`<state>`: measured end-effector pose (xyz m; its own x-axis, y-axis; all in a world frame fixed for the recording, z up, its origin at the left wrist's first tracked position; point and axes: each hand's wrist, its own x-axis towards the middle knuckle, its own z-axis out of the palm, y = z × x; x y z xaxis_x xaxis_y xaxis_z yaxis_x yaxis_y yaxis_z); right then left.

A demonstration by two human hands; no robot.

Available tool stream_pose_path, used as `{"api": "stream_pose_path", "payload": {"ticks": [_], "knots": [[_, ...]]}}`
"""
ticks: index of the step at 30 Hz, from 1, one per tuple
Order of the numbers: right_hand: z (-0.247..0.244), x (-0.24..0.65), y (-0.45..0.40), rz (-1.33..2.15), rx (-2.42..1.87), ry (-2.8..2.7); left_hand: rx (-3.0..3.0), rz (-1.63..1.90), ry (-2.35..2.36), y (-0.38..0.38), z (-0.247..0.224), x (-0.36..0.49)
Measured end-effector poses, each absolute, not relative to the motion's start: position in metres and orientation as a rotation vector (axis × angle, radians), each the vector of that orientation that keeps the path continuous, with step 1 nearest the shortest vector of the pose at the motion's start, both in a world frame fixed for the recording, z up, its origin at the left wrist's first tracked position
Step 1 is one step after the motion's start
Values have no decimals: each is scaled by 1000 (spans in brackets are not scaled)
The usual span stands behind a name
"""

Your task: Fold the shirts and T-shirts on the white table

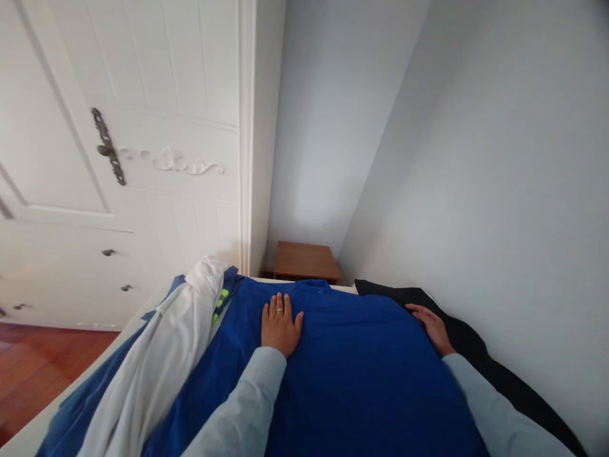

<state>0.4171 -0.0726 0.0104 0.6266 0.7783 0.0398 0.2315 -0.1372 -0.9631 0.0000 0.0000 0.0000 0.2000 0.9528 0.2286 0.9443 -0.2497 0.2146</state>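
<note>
A large blue garment (pixel 361 374), which looks like a shirt with a small collar at its far edge, lies spread out in front of me. My left hand (pixel 281 325) rests flat on its upper left part, fingers stretched out, with a ring on one finger. At the garment's right edge, my right hand (pixel 432 329) touches the cloth with its fingers extended, partly turned from view. Left of the blue cloth lies a bunched white garment (pixel 166 343). A black cloth (pixel 461 336) runs along the right side, beside my right hand.
A white wardrobe (pixel 190 82) with dark metal handles and drawers stands at the left. Beyond the far edge is a low brown wooden cabinet (pixel 306 259) in the corner. A grey wall (pixel 514 178) bounds the right side. Reddish wooden floor (pixel 52 362) shows at lower left.
</note>
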Motion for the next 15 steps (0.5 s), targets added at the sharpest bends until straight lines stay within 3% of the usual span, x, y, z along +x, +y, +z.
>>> {"api": "stream_pose_path", "payload": {"ticks": [15], "knots": [[11,415,-72,613,-1517,-856,2445,379,1911,9,20,-4]]}}
